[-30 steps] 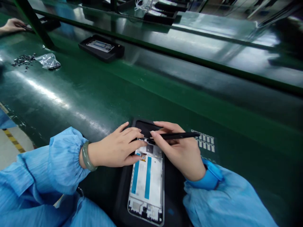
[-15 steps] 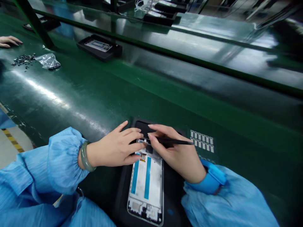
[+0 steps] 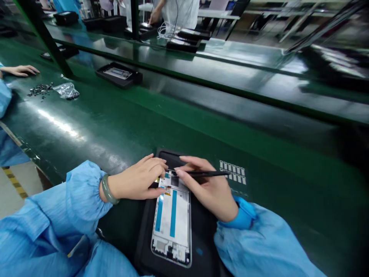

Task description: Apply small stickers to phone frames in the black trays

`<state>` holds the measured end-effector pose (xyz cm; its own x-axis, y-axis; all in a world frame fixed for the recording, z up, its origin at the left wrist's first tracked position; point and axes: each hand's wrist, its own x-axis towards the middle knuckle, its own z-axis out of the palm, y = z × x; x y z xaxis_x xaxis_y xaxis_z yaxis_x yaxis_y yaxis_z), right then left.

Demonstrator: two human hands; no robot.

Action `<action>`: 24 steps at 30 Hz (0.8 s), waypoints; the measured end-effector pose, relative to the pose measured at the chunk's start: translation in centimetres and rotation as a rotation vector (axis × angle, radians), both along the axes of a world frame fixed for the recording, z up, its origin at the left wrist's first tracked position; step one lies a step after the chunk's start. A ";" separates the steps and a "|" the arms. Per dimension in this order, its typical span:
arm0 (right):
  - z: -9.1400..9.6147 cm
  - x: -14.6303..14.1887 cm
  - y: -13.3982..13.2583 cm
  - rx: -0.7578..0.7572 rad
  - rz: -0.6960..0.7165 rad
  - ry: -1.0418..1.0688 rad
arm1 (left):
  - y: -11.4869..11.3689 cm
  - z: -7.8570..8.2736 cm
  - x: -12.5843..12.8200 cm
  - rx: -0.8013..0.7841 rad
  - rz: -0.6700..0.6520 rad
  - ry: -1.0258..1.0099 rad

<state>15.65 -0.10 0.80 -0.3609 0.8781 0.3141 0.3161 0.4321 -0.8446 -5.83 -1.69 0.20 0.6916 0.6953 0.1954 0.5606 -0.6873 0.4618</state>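
Gripping slim black tool [image 3: 213, 174] in right hand [image 3: 211, 192], pinched closed between thumb and fingers, with back end slanting out to the right. Aiming tip left, at far end of phone frame [image 3: 165, 215], close to fingertips of left hand [image 3: 137, 179]. Cannot confirm tip contact; too small to see.

Laying left hand over far left corner of phone frame, fingers bent, thumb just beside orange connector [image 3: 167, 191]. Cannot tell if pinching anything there.

Find phone frame lying lengthwise on black tray [image 3: 205, 238], right in front of body. See 2 blue strips [image 3: 173, 213] running along pale face. Wearing green bracelet [image 3: 108, 189] on left wrist, blue band [image 3: 243, 213] on right.

See small pale pieces [image 3: 233, 172] in 2 rows just beyond right hand, flat on green bench [image 3: 100, 123]. Farther left, see loose pile of dark parts [image 3: 42, 89] beside clear plastic bag [image 3: 66, 90]. Also see another tray [image 3: 137, 79] farther back, bearing another frame [image 3: 118, 73]. Note co-worker's hand [image 3: 23, 70] at far left, near dark parts, well apart from own hands.
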 end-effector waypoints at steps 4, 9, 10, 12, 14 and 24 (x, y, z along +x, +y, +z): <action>0.5 0.1 0.2 0.047 -0.093 -0.010 | -0.3 0.9 0.3 0.055 -0.009 0.002; 1.5 5.2 3.4 0.197 -0.501 0.133 | -2.8 1.9 4.7 0.192 -0.137 0.074; 1.3 6.9 4.5 0.226 -0.586 0.111 | -3.6 1.8 5.9 0.195 -0.138 0.122; 0.5 10.9 6.4 0.251 -0.884 -0.097 | -5.0 1.4 8.0 0.205 -0.076 0.220; -0.6 15.0 7.8 0.238 -1.031 -0.215 | -6.1 1.1 9.4 0.206 0.019 0.326; -1.4 31.2 5.4 0.280 -1.211 -0.531 | -1.6 3.0 8.0 0.037 0.127 0.590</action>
<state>46.80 5.28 -0.56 0.4557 0.6586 0.5988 0.8760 -0.2125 -0.4329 2.15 -3.29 3.17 0.6024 0.7797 -0.1704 0.7937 -0.6078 0.0246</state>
